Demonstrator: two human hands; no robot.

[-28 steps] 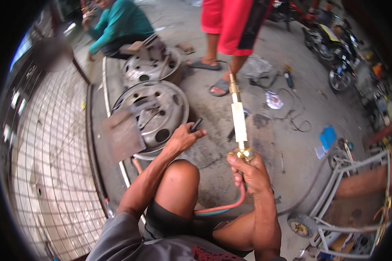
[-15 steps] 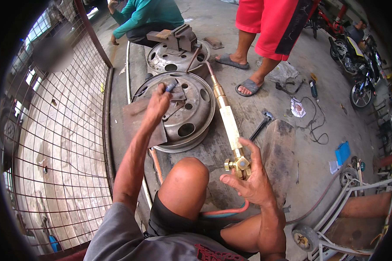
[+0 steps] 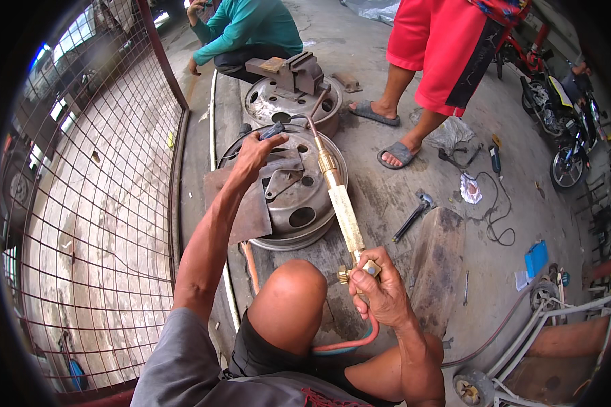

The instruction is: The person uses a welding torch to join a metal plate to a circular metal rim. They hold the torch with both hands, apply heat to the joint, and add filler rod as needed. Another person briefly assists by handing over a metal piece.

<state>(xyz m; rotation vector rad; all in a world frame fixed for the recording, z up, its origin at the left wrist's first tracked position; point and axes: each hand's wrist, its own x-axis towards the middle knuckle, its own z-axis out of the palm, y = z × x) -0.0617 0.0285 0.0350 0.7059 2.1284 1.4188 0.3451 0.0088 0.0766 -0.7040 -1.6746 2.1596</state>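
Observation:
My right hand [image 3: 381, 288] is closed around the brass valve end of a gas torch [image 3: 346, 218]. The torch has a pale handle and a bent copper tip pointing away from me, over the far edge of the nearer steel wheel rim [image 3: 319, 197]. Coral-red and blue-green hoses [image 3: 356, 344] run from its lower end. My left hand [image 3: 254, 154] pinches a small blue-grey lighter [image 3: 273, 129] near the torch tip. No flame shows. A flat steel plate [image 3: 241, 207] and a small bracket-like metal piece [image 3: 283, 182] lie on the rim under my left arm.
A bench vise [image 3: 292, 71] stands on a second wheel rim beyond. A person in red shorts [image 3: 438, 61] stands nearby; another in a green top [image 3: 261, 30] squats at the back. A wire-mesh fence [image 3: 108, 203] borders my left. A hammer [image 3: 414, 216] lies right of the torch.
My right hand has gone from open fingers beside the valves to a grip around them. The torch tip has swung left, and my left hand has moved the lighter close to it.

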